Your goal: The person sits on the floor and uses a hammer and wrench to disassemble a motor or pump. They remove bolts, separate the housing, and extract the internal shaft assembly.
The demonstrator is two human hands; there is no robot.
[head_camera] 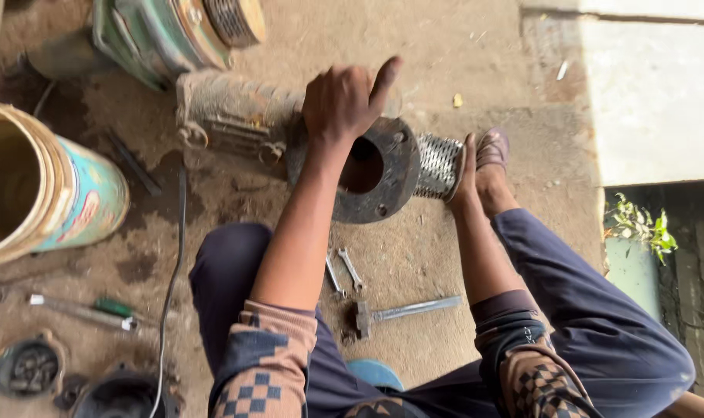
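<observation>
- Person sits on the dirt floor, legs apart, with a rusty, grimy finned pump motor body [236,116] lying on its side between the knees, slightly far of them.
- Left hand [344,101] rests on top of the dark round iron flange [383,174] at the motor's right end, fingers curled over the rim, thumb stuck up. It grips the rim loosely rather than clamping it.
- Right hand [467,174] presses flat against the outer end of the shiny perforated metal strainer tube [437,165] that sticks out to the right of the flange. Palm open, fingers straight, nothing enclosed.
- A sandalled foot [491,151] sits just right of that hand.
- Step in hand, as I judge it: seating or pushing the strainer against the flange while the other hand steadies the body. Next move likely calls for a firm axial push and keeping the flange from rolling.
- Tools on the ground near the knees: two small steel spanners [343,272] and a steel hammer with metal handle [402,312], both untouched.
- Containers: a yellow-and-teal plastic bucket [58,193] lies on its side at left, mouth facing left; what is inside I cannot tell.
- Near left: a dark round housing [27,368] holding small rusty parts.
- A green-handled screwdriver [85,311] lies near left.
</observation>
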